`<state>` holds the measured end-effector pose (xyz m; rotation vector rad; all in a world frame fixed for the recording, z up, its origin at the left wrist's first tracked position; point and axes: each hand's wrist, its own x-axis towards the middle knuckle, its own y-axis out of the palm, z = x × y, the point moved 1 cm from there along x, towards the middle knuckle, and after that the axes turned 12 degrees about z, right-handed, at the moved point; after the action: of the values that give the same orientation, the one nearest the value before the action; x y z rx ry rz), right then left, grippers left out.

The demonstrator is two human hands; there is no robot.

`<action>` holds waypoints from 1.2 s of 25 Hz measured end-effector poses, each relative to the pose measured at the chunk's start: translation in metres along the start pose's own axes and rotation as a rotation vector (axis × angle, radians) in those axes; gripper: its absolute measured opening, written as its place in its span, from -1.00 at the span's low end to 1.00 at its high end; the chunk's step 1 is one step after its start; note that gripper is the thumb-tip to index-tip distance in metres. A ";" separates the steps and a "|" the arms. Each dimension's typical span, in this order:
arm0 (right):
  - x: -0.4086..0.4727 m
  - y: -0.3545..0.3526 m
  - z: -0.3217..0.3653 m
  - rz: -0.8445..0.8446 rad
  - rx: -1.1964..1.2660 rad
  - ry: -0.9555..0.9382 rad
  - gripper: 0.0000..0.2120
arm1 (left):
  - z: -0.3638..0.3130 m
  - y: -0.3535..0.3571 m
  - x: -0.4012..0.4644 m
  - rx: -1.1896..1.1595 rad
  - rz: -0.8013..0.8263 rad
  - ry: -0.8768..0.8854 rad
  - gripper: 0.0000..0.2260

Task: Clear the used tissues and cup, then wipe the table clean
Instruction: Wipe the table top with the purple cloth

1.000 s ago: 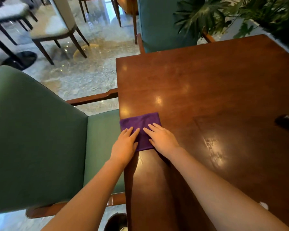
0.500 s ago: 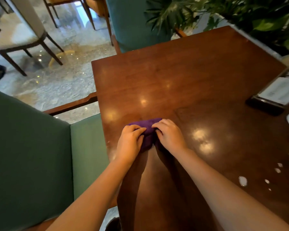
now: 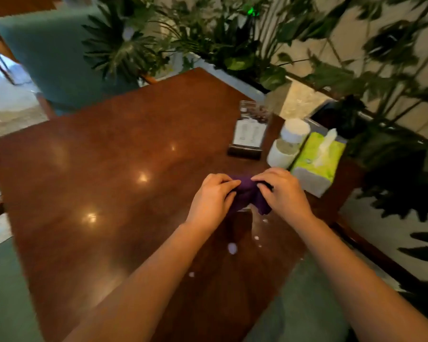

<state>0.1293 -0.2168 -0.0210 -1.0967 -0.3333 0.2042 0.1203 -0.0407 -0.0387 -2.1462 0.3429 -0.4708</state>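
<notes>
Bunching purple cloth tight between left hand and right hand; best pressing flat onto white droplets on table, sweeping inward.

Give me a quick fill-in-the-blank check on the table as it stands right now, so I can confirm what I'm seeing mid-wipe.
1. Both hands, left and right, grip a bunched cloth whose colour is ____.
2. The white drops on the table lie ____ the person than the cloth does.
3. A tissue sticks out of the ____ box beside the right hand.

Missing words: purple; nearer to; green
</notes>
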 end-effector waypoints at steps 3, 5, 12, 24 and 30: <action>-0.015 -0.019 -0.051 -0.018 0.018 0.094 -0.83 | -0.028 0.037 0.038 -0.008 0.091 0.053 -0.74; -0.021 -0.017 -0.075 -0.015 0.028 0.137 -0.83 | -0.036 0.058 0.053 -0.032 0.118 0.050 -0.73; -0.039 0.031 -0.126 0.188 -0.048 0.320 -0.83 | -0.011 0.127 0.066 0.008 0.351 0.021 -0.72; -0.034 0.068 -0.149 0.502 -0.305 -0.196 -0.41 | 0.108 0.065 -0.020 0.418 0.367 -0.217 -0.47; -0.033 0.095 -0.124 0.458 -0.297 0.096 -0.38 | 0.147 0.039 -0.077 0.474 0.456 -0.453 -0.43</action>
<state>0.1435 -0.2891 -0.1630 -1.4643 -0.0200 0.5186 0.1151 0.0736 -0.1654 -1.5854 0.3995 0.1843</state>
